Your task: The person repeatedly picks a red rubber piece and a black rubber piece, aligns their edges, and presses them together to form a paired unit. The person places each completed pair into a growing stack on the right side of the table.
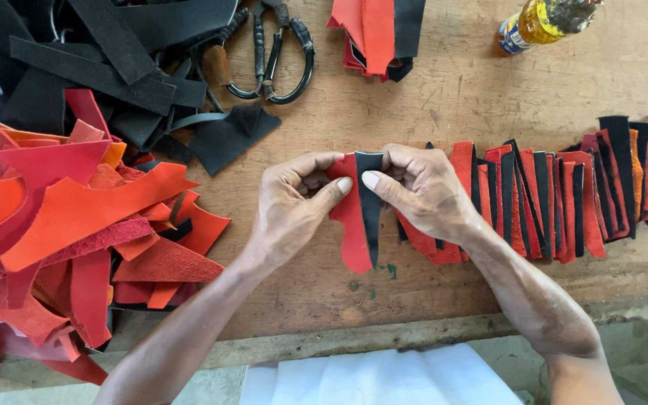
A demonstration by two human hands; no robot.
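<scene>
Both hands pinch a paired piece mid-worktop: left hand (pixel 294 201) closed on the red strip (pixel 352 225), right hand (pixel 421 187) on the black strip (pixel 370 206). A long row (pixel 564 202) of pairs lies done at right; a big scrap heap (pixel 76 225) waits left.

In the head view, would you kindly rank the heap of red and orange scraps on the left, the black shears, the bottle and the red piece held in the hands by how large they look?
1. Heap of red and orange scraps.
2. Black shears.
3. Red piece, pinched by the left hand and right hand, and the bottle: unsure, since the bottle is cut off by the frame edge.
</scene>
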